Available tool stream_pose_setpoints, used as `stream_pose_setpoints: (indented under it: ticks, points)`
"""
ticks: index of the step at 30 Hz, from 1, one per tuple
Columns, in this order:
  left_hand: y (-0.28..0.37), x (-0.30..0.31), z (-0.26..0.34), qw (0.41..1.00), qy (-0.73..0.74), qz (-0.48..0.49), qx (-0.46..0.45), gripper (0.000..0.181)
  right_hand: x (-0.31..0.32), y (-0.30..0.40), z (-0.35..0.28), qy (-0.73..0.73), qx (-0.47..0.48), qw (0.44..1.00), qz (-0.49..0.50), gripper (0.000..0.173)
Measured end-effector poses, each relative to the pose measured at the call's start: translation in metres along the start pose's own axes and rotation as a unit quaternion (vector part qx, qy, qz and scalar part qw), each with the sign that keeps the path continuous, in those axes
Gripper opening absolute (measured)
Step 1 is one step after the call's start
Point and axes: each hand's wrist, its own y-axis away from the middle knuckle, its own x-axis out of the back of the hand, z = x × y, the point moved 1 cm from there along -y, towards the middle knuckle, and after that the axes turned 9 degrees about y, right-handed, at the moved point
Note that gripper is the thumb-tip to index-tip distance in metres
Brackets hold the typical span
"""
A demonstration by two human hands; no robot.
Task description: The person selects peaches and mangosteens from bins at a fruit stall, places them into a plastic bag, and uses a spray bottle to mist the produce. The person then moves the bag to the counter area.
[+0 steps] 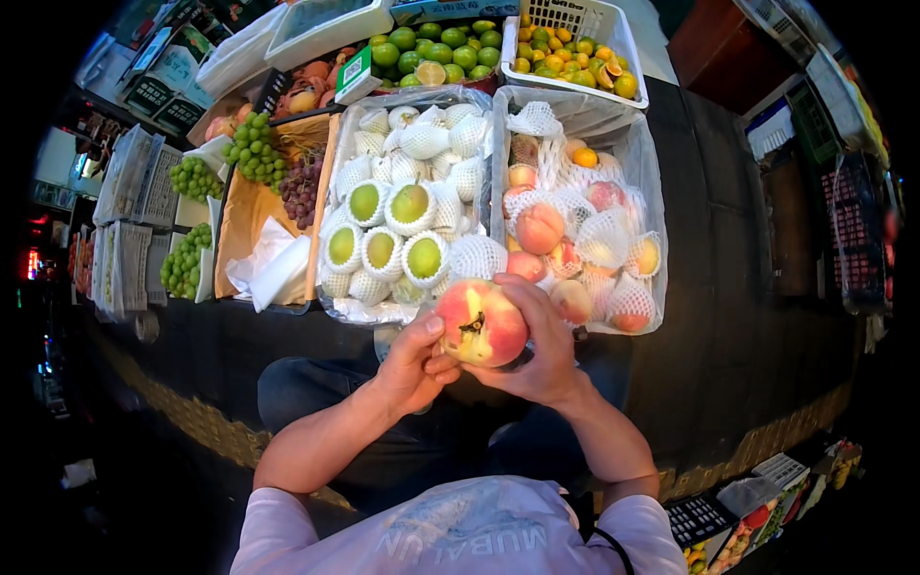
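A large red and yellow peach (483,323) is held up between both hands, its brown stem end facing the camera. My left hand (413,359) has thumb and fingers against the peach's left side. Around the right side and underneath curl the fingers of my right hand (543,345). Just beyond the hands lies a lined crate of peaches (655,287), many in white foam nets, with a small orange fruit on top. Beside it stands a crate of green fruits in foam nets (336,180). An upright foam net (477,256) sits right behind the held peach.
Farther back are a white basket of green-orange citrus (509,57) and green citrus (438,54) with a code card (356,74). Left, a paper-lined box (237,215) holds grapes and white paper. Stacked plastic baskets (133,180) stand far left; crates (848,237) line the right.
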Motion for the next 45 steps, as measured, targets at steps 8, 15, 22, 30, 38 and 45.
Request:
stream_pose_setpoints:
  ticks: [8,15,22,30,38,45]
  points:
    - [0.002,-0.003,-0.002,0.998,-0.06,0.011,0.03,0.048,0.007,0.008,0.005,0.032,0.056,0.997,-0.04,0.085]
    - [0.0,-0.011,-0.002,0.995,-0.088,-0.021,-0.051,0.061,-0.009,0.044,0.009,-0.469,-0.349,0.809,-0.06,0.07]
    - [-0.005,-0.016,-0.009,0.988,-0.14,-0.045,-0.049,0.105,0.003,0.052,0.007,-0.593,-0.447,0.664,-0.092,0.069]
    - [-0.007,-0.009,-0.014,0.989,-0.13,-0.037,-0.065,0.1,0.014,0.038,-0.001,-0.124,-0.226,0.963,-0.083,0.091]
    - [-0.007,-0.004,-0.012,0.99,-0.119,-0.045,-0.059,0.093,0.001,0.038,-0.002,-0.14,-0.234,0.961,-0.053,0.091]
    - [0.003,-0.001,-0.006,0.991,-0.121,-0.032,-0.057,0.059,0.015,0.065,0.035,-0.395,-0.399,0.823,0.088,0.083]
